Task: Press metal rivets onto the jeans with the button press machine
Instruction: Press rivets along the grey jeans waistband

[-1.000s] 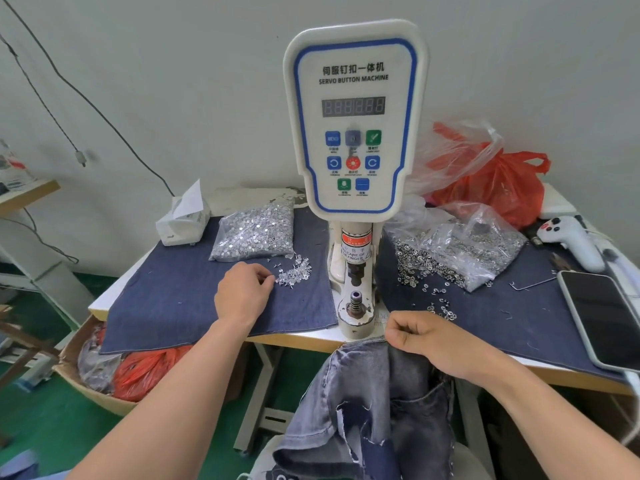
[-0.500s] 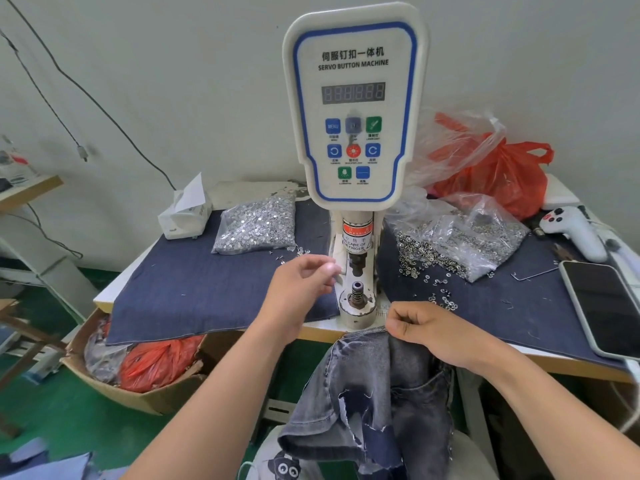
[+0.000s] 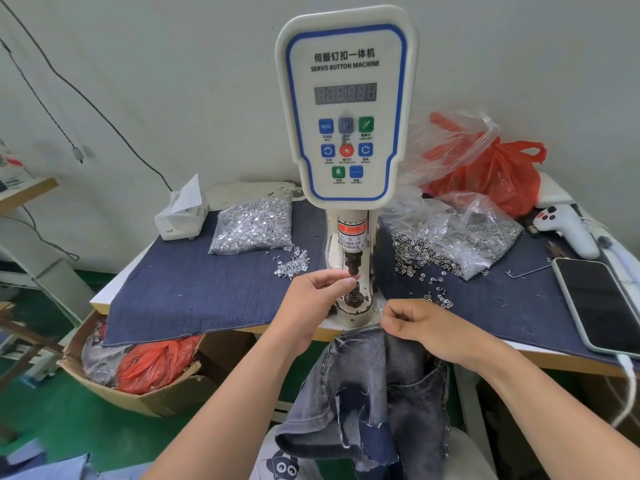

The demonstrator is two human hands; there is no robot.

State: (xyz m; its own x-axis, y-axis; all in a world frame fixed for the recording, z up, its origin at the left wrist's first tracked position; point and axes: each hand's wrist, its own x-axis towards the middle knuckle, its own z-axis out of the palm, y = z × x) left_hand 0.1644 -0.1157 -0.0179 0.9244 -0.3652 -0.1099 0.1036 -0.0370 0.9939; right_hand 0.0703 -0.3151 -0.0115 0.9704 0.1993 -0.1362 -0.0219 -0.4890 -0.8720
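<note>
My left hand (image 3: 313, 299) is up at the button press machine (image 3: 346, 109), fingertips pinched together right between the upper punch and the lower die (image 3: 354, 299). Something small seems held in that pinch, but it's too tiny for me to tell what (likely hidden by the fingertips anyway). My right hand (image 3: 420, 327) is at the table edge (image 3: 554, 360), thumb and curled fingers gripping the top edge of the jeans (image 3: 374, 393). The jeans hang off the front of the table below the machine base, not under the punch.

Denim cloth (image 3: 194, 292) covers the tabletop. Left of the machine column: a clear bag of silver rivets (image 3: 254, 226) with a small loose pile (image 3: 292, 263) spilled just beside it. Right of the column: another clear bag of ring-shaped metal parts (image 3: 457, 237), some scattered on the cloth near my right hand. Far right, a phone (image 3: 602, 303) lies screen up, a white controller (image 3: 568, 226) behind it. Red plastic bag (image 3: 491, 171) at the back, tissue box (image 3: 181, 214) at back left, cardboard box (image 3: 138, 386) on the floor at the left.
</note>
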